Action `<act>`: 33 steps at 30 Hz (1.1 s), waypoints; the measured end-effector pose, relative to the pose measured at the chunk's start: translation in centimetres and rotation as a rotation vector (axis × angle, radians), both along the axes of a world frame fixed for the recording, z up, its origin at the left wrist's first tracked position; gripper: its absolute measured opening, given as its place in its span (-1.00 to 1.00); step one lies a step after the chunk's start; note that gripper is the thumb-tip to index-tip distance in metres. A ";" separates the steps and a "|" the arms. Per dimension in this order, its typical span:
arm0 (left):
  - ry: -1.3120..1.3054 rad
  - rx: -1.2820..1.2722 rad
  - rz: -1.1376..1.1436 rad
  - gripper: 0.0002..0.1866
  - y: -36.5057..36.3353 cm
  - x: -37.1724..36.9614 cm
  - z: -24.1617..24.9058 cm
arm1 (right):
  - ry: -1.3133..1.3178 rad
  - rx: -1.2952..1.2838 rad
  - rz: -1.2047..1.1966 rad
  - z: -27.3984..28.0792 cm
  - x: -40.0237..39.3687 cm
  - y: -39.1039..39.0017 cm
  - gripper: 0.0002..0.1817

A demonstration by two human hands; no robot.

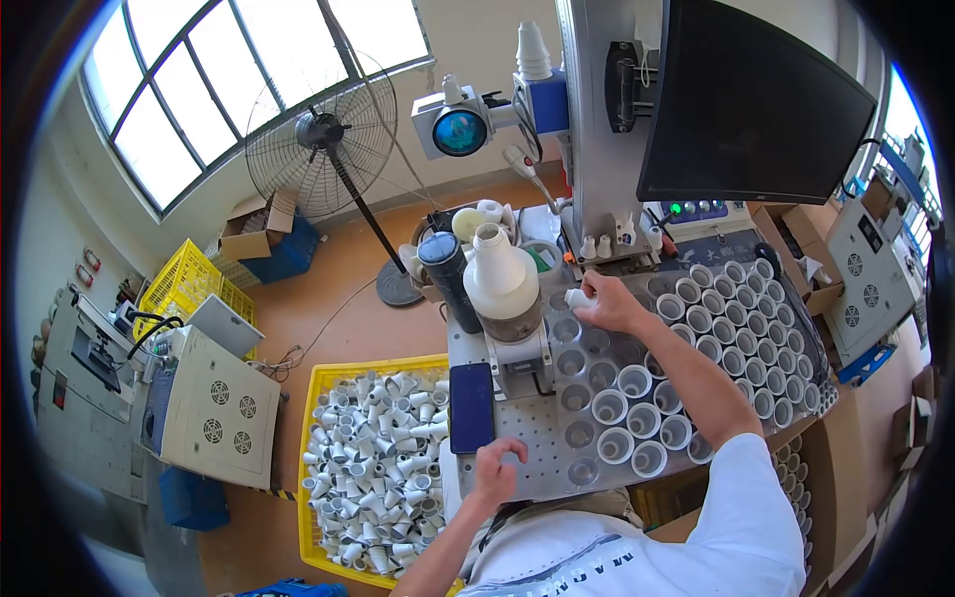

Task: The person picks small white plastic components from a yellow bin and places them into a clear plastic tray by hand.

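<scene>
My right hand [609, 303] is closed around a white plastic cup-shaped piece [577, 298], above the far left part of a clear tray with round wells [582, 434]. Several white cups [635, 381] stand upright in the tray's wells, near and under my right forearm. My left hand [494, 471] hovers by the table's front edge with loosely bent fingers and nothing visible in it. Just beyond it lies a dark phone [472, 408]. A white bottle-shaped piece [499, 274] sits upright on a metal fixture [519, 363] between the phone and the tray.
A yellow crate [308, 468] heaped with white flared pieces [383, 463] stands left of the table. A lens head [460, 132] and a monitor [751, 104] rise at the back. A floor fan [320, 129] is behind left. More white cups [746, 338] fill the table's right side.
</scene>
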State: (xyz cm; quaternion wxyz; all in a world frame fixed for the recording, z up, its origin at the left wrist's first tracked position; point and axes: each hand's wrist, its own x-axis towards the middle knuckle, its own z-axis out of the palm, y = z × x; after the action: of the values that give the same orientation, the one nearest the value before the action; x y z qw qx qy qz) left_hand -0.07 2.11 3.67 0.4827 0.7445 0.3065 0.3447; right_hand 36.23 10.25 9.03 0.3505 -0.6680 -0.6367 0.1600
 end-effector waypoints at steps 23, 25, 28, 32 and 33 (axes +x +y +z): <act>-0.002 0.343 0.768 -0.69 17.4 -11.9 13.0 | 0.386 0.451 0.201 13.9 -7.2 -2.4 -0.70; 0.051 0.356 0.785 -0.72 18.9 -16.7 9.2 | 0.180 0.193 0.097 13.3 -2.7 -4.4 -0.68; -0.109 0.312 0.921 -0.70 20.5 -20.6 2.0 | -0.350 -0.234 -0.010 9.2 2.2 -7.2 -0.48; -0.015 0.426 0.817 -0.69 13.3 -13.6 1.9 | -0.581 -0.424 -0.016 4.4 2.8 -9.6 -0.46; -0.029 0.359 0.761 -0.72 11.0 -11.5 1.7 | -0.584 -0.431 -0.023 4.5 2.5 -9.7 -0.45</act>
State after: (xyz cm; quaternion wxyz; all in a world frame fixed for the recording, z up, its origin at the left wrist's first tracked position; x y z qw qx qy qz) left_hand -11.53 13.10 5.37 0.1880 0.6456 0.4879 0.5566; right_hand 38.72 0.55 13.50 0.0067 -0.7511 -0.6541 0.0891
